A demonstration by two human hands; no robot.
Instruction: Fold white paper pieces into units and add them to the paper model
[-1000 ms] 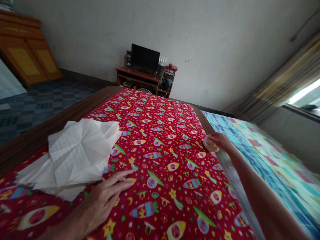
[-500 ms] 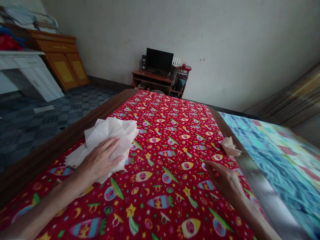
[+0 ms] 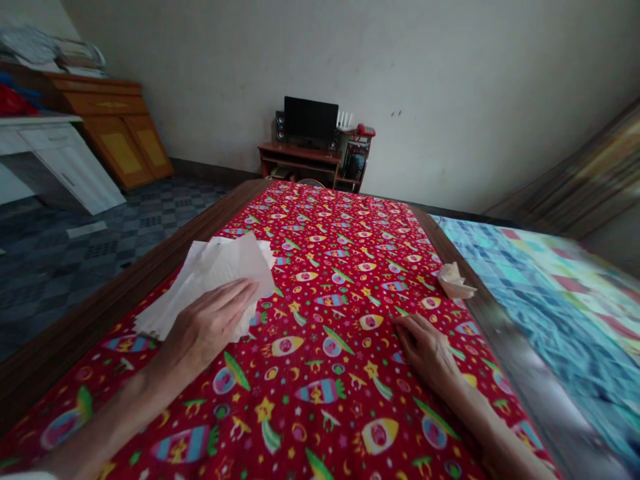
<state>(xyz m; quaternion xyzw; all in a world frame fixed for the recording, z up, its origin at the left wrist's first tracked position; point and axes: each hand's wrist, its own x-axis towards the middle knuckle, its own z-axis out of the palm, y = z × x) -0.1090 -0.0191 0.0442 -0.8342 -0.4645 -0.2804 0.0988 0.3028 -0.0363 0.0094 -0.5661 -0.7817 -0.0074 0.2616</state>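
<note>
My left hand [image 3: 213,323] has its fingers closed on the near right side of a sheet of white paper [image 3: 247,257], which is lifted at a tilt. Beneath it lies a stack of creased white papers [image 3: 173,300], partly covered by the hand. My right hand [image 3: 427,347] rests on the red patterned cloth [image 3: 345,363], loosely bent, with no object visible in it and the thumb a little apart from the fingers. Beyond that hand, near the cloth's right edge, sits a small folded paper piece [image 3: 456,281] with pointed corners, touched by neither hand.
Dark wooden edging [image 3: 200,223] borders the cloth. To the right lies a blue checked bedspread [image 3: 485,267]. Against the far wall stands a small desk [image 3: 295,155] with a monitor [image 3: 311,119]. A white desk [image 3: 75,163] and a wooden cabinet [image 3: 125,140] stand at the left.
My right hand has let go of the folded paper piece and come back nearer to me. My left hand has moved from the cloth onto the stack and raised a sheet. The view has turned left.
</note>
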